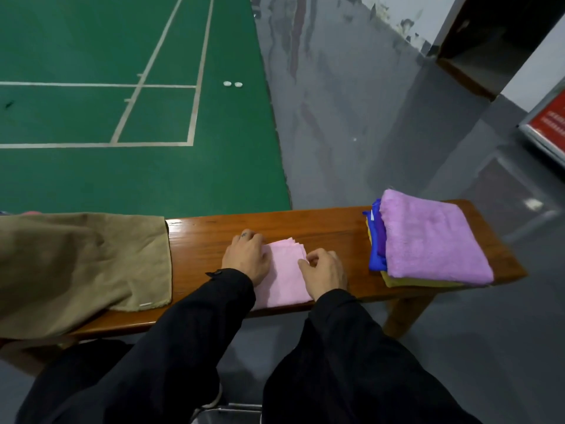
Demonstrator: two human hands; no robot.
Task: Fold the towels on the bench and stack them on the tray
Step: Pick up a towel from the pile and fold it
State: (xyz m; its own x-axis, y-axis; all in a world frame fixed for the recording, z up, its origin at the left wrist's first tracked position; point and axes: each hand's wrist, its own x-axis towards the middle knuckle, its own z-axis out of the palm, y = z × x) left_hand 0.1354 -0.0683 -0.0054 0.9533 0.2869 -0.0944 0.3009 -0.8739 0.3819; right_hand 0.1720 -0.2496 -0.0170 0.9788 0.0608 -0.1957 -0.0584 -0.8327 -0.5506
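A long shiny brown wooden bench (321,228) lies under both hands. Left of them lies a big tan towel (79,270). Right of them sits a stack of folded towels (428,240), purple on top. Between the hands lies a small folded pink towel (286,276). The left hand (247,258) presses flat on it. The right hand (325,272) pinches its edge.

Small folded towel (286,276) lies mid-bench (321,228), reaching the near edge, left hand (247,260) on its left side, right hand (325,272) on its right. Unfolded towel (82,261) covers the bench's left end. Towel stack (431,240) sits at the right end.
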